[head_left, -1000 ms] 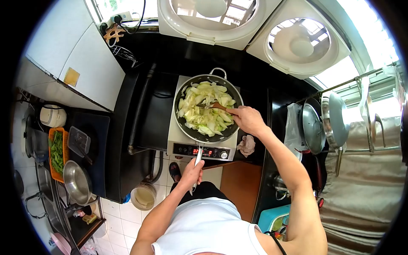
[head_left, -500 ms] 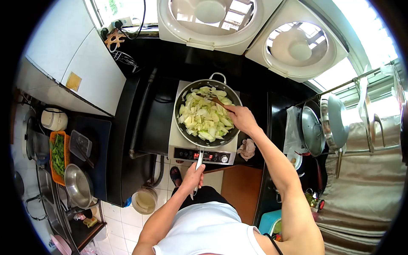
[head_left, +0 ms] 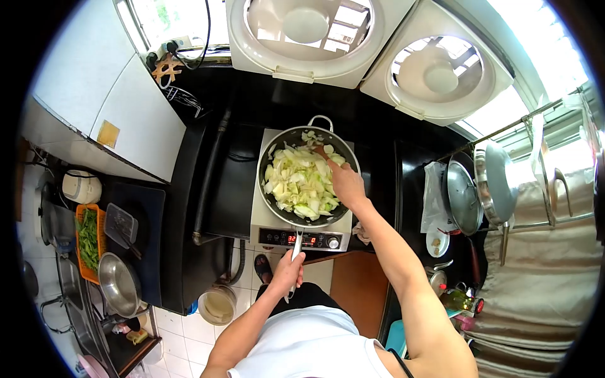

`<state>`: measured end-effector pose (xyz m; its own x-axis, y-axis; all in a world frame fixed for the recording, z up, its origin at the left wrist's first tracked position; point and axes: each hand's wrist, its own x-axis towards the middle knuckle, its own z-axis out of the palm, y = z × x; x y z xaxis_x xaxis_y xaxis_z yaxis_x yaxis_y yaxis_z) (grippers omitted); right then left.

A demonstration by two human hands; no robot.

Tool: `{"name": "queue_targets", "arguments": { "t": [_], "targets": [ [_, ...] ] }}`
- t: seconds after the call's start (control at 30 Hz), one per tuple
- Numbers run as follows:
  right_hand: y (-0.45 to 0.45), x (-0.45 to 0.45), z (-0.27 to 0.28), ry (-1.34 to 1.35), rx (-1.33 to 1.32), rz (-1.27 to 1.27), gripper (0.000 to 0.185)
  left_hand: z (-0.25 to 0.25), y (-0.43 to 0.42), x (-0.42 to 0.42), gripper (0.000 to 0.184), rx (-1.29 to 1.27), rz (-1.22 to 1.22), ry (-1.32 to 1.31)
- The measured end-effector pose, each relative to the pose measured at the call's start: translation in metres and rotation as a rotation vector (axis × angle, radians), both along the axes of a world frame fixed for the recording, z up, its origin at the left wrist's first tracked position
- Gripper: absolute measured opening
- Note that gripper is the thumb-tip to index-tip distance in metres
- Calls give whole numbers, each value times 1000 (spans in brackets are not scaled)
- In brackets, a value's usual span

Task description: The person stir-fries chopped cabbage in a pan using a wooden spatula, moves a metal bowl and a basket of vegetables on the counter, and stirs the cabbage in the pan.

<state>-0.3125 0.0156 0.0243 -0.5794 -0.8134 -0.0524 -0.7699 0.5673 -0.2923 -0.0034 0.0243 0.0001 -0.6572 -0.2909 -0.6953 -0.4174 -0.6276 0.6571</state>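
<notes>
A dark frying pan (head_left: 266, 192) stands on the induction cooker (head_left: 268, 220), whose red display is lit. Chopped pale green vegetables (head_left: 299, 179) fill much of the pan. My left hand (head_left: 288, 271) is closed round the pan's metal handle (head_left: 297, 246). Over the right side of the pan, my right hand (head_left: 347, 184) grips a wooden spatula (head_left: 322, 151). The spatula's tip is among vegetable pieces near the pan's far edge and is partly hidden.
At the left are an orange basket of green vegetables (head_left: 99, 246), a metal bowl (head_left: 120, 285) and a clear container (head_left: 121, 222). A bucket (head_left: 217, 305) stands on the floor. Lids and pans hang from a rack (head_left: 526, 120) at the right.
My right hand has moved a little left with the spatula, whose tip is now nearer the pan's far edge. The vegetables have shifted toward the near side. My left hand keeps its hold.
</notes>
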Motion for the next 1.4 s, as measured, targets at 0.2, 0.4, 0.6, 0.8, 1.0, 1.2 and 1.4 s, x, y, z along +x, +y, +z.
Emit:
{"name": "queue_targets", "arguments": {
  "t": [0.2, 0.4, 0.6, 0.8, 1.0, 1.2, 1.4],
  "targets": [
    [13, 21, 0, -12, 44, -25, 49, -4, 0, 0, 27, 1, 1, 16],
    [5, 12, 5, -43, 39, -86, 46, 1, 0, 0, 28, 0, 4, 15],
    [2, 22, 13, -191, -164, -112, 40, -1, 1, 1, 27, 22, 7, 0],
    [-28, 44, -33, -387, -339, -225, 41, 2, -1, 1, 26, 12, -3, 3],
    [-20, 44, -33, -447, -228, -16, 40, -1, -1, 1, 28, 8, 0, 23],
    [-26, 23, 6, -348, -81, 42, 37, -1, 0, 2, 29, -10, -19, 22],
    [-1, 38, 22, -44, 139, 311, 38, 0, 0, 1, 28, -15, -17, 10]
  ]
}}
